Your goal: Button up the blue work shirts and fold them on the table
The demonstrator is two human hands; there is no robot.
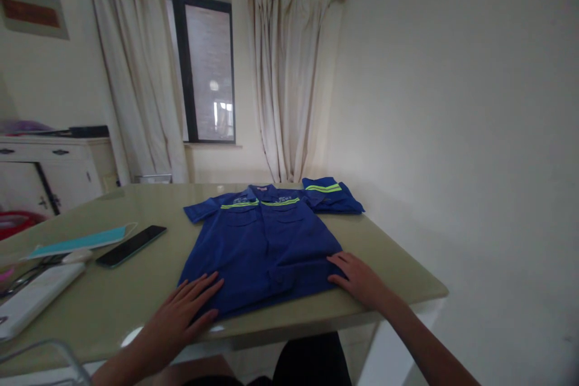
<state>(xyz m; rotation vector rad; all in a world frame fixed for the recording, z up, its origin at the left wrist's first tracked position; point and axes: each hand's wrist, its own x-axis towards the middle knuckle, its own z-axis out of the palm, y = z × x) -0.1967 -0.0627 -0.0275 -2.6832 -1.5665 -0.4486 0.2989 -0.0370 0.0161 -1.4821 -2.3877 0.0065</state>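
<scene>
A blue short-sleeved shirt (244,247) with yellow-green stripes across its chest lies spread on the table, collar at the far side and hem near the front edge. My left hand (181,313) rests with fingers apart on the shirt's lower left corner. At the lower right side of the shirt, my right hand (355,276) touches the edge of the cloth with its fingers spread. Neither hand grips the fabric. A folded blue garment (346,198) with similar stripes lies behind the shirt's right sleeve.
On the glossy table (393,253), left of the shirt, are a black phone (131,246), a blue face mask (81,242) and a white oblong object (40,298). A metal bar (49,345) shows at the lower left. A wall borders the table's right side.
</scene>
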